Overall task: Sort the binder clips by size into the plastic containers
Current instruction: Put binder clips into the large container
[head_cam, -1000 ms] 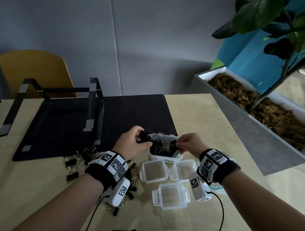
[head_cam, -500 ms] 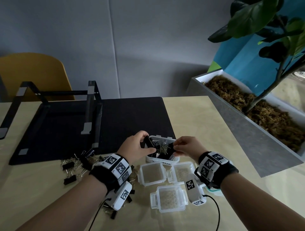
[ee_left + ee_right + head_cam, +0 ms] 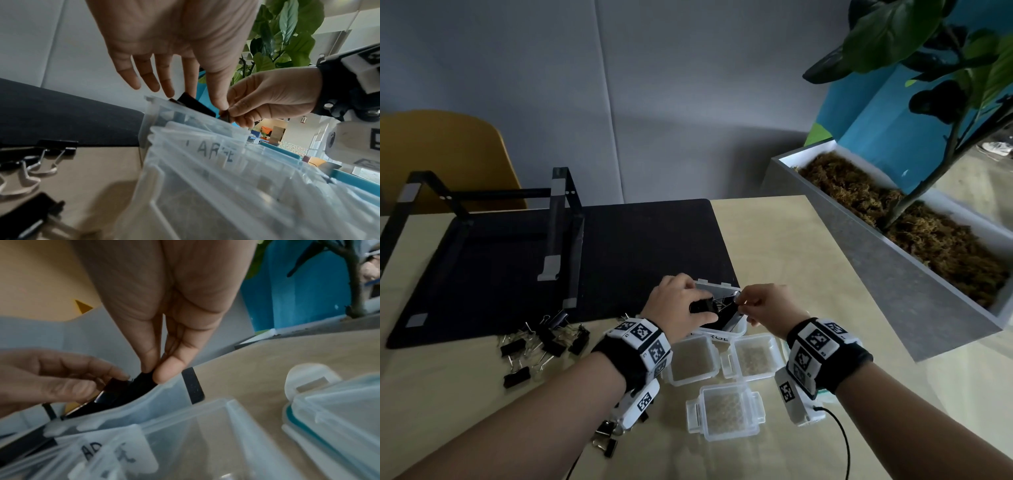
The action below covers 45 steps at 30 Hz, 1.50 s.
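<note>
A clear container labelled LARGE stands at the black mat's near corner with black clips inside. Above its opening, my left hand pinches a large black binder clip between thumb and forefinger, the other fingers straight. My right hand pinches the same clip's other end. In the left wrist view the clip sits just over the container's rim. In the right wrist view my right hand grips the clip and the left hand's fingertips touch it.
Three small empty clear containers stand near me. Loose black clips lie left of them, and more under my left wrist. A black stand sits on the mat. A grey planter borders the right.
My left hand has carried the clip from the container's left rim to above its opening. My right hand has left the right rim and taken hold of the clip.
</note>
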Motion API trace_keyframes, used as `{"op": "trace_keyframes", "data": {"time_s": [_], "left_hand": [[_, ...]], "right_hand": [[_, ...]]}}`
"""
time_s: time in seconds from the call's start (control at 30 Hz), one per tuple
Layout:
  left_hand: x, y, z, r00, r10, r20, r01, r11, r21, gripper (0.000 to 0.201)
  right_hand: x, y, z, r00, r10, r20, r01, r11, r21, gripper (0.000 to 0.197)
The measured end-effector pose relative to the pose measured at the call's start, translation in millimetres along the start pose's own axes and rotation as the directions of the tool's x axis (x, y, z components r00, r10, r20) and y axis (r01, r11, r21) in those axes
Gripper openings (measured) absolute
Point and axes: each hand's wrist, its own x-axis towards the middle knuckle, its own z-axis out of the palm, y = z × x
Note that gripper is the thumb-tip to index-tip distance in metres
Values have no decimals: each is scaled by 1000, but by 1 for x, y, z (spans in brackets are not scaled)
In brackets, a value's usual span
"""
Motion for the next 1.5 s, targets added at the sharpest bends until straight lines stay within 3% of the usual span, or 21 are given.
{"op": "trace_keyframes", "data": {"time_s": [0.2,0.4,0.6,0.73,0.87,1.0,1.1,1.2,1.33,1.5], "left_hand": [[2,-3,2,997,-64,35,67,992,-105,35],[-2,7,5,987,-154,36,157,977,-142,33],[-2,12,2,984,-176,0,174,977,-121,32],[-4,13,3,986,-164,-8,162,980,-120,39],[-5,14,2,989,-145,-25,142,983,-117,40],[-3,12,-1,987,-155,-38,148,978,-147,30],[-1,6,-4,987,-142,71,149,983,-110,38],[-2,6,-3,979,-126,158,131,991,-25,59],[0,9,0,986,-123,111,117,992,56,57],[1,10,0,1000,4,10,-6,982,190,52]], "right_hand": [[7,-11,-3,990,-108,92,132,939,-319,19],[12,-15,-8,987,-74,144,123,918,-376,15],[8,-11,1,973,-151,175,220,833,-508,20],[6,-7,2,973,-195,128,231,873,-429,17],[3,-6,-1,993,-100,56,109,974,-196,13],[1,-10,-6,975,-153,164,199,926,-321,27],[1,-11,-4,968,-186,167,234,909,-346,24],[4,-9,-2,988,-143,65,153,968,-200,14],[5,-4,-1,992,-105,65,108,993,-54,12],[6,0,-1,992,-115,45,118,991,-63,13]]}}
